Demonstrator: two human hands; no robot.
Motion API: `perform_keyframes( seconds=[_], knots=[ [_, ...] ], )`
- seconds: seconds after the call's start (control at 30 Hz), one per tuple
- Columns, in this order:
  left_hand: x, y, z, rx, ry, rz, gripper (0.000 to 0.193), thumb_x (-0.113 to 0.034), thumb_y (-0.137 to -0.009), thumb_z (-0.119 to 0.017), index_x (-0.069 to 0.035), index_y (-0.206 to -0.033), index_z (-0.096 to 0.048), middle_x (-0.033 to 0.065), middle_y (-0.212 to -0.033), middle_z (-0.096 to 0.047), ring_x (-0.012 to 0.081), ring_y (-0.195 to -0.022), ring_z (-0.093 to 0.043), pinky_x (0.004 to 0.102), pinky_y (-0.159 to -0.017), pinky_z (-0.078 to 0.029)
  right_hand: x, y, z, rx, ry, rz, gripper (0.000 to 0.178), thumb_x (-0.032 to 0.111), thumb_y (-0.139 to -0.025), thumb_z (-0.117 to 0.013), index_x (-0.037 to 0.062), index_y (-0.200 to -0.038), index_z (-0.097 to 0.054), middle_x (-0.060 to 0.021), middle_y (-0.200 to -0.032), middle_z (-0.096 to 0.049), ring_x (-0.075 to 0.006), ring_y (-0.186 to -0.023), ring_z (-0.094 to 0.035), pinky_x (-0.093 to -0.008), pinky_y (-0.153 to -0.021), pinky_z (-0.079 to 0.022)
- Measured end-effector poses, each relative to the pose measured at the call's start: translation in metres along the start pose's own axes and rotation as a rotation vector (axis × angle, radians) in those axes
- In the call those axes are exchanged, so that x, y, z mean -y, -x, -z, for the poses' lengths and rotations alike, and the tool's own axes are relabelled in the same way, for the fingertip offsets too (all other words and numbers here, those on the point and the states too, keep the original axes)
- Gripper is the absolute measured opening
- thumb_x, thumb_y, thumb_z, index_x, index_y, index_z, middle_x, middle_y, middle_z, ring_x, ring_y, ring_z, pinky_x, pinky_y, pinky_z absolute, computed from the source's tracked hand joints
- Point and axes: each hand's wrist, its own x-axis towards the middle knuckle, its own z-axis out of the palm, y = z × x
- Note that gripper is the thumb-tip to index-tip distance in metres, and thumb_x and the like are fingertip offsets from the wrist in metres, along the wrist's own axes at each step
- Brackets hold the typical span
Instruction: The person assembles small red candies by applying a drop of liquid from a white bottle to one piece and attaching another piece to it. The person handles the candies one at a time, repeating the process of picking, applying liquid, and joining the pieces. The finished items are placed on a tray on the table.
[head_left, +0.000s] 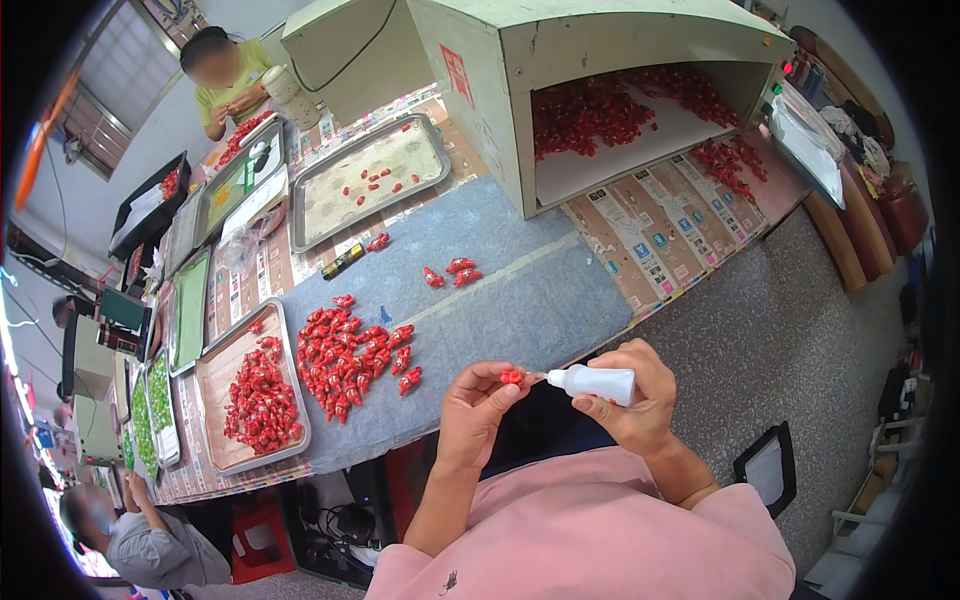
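Observation:
Between the thumb and fingers of my left hand (474, 408) is a small red piece (511, 377), too small to name more exactly. My right hand (642, 405) is wrapped round a white squeeze bottle (598, 384), tipped sideways with its thin nozzle pointing left. The nozzle's tip is at the red piece; whether they touch I cannot tell. Left of my hands, a pile of red pieces with light markings (345, 358) lies on a blue cloth (520, 270). Farther back on the cloth are a few loose red pieces (461, 266) and a dark and gold cylinder (343, 262).
A metal tray (305, 437) heaped with red pieces stands at the left. Behind it, another tray (292, 222) holds several scattered pieces. A large open-fronted metal box (490, 110) with red pieces inside stands at the back. Two people (225, 85) (150, 545) sit around the table.

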Motion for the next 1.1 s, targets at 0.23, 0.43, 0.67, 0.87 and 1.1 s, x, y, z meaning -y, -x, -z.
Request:
perform_keyframes(
  seconds=[0.23,0.43,0.67,0.87,1.1],
  knots=[
    [-0.001,0.001,-0.001,0.003,0.065,-0.032,0.022,0.004,-0.083,-0.066,-0.004,-0.102,-0.059,0.0132,-0.106,-0.066,0.024,-0.097,-0.066,0.035,-0.087,-0.055,-0.029,-0.008,-0.016,-0.101,-0.045,-0.264,0.031,0.008,-0.07,-0.081,0.0025,-0.095,-0.063,-0.0086,-0.087,-0.06,-0.0163,-0.072,-0.059,-0.0281,-0.063,-0.047],
    [-0.003,0.004,-0.001,0.013,-0.002,-0.064,0.025,0.005,-0.081,-0.068,-0.006,-0.1,-0.057,0.0121,-0.105,-0.065,0.0233,-0.096,-0.066,0.0327,-0.083,-0.056,-0.057,-0.039,-0.036,-0.011,0.041,-0.283,0.034,0.01,-0.074,-0.075,0.0023,-0.104,-0.061,-0.0102,-0.097,-0.066,-0.019,-0.087,-0.064,-0.0306,-0.075,-0.05],
    [-0.001,0.004,0.004,0.033,0.017,-0.109,0.025,0.006,-0.082,-0.067,-0.006,-0.101,-0.057,0.0111,-0.103,-0.064,0.0213,-0.091,-0.066,0.0325,-0.081,-0.056,-0.066,-0.051,-0.041,0.08,0.048,-0.254,0.043,0.012,-0.075,-0.074,0.0021,-0.114,-0.058,-0.0131,-0.102,-0.067,-0.0235,-0.098,-0.064,-0.0337,-0.086,-0.048],
    [-0.005,0.007,0.008,0.025,0.11,-0.061,0.024,0.005,-0.083,-0.065,-0.006,-0.104,-0.057,0.0118,-0.104,-0.064,0.0209,-0.089,-0.065,0.0322,-0.079,-0.056,-0.063,-0.068,-0.015,0.084,0.174,-0.017,0.041,0.004,-0.077,-0.065,0.0021,-0.118,-0.059,-0.0147,-0.115,-0.064,-0.0266,-0.108,-0.061,-0.0341,-0.092,-0.046],
    [-0.004,0.008,0.006,0.079,0.135,-0.052,0.023,0.004,-0.083,-0.066,-0.005,-0.103,-0.058,0.0121,-0.104,-0.064,0.0199,-0.087,-0.066,0.0316,-0.078,-0.056,-0.151,-0.153,0.021,-0.126,0.513,0.046,0.022,0.0,-0.078,-0.058,0.0019,-0.099,-0.066,-0.0163,-0.103,-0.064,-0.035,-0.096,-0.06,-0.0415,-0.085,-0.048]
  ],
)
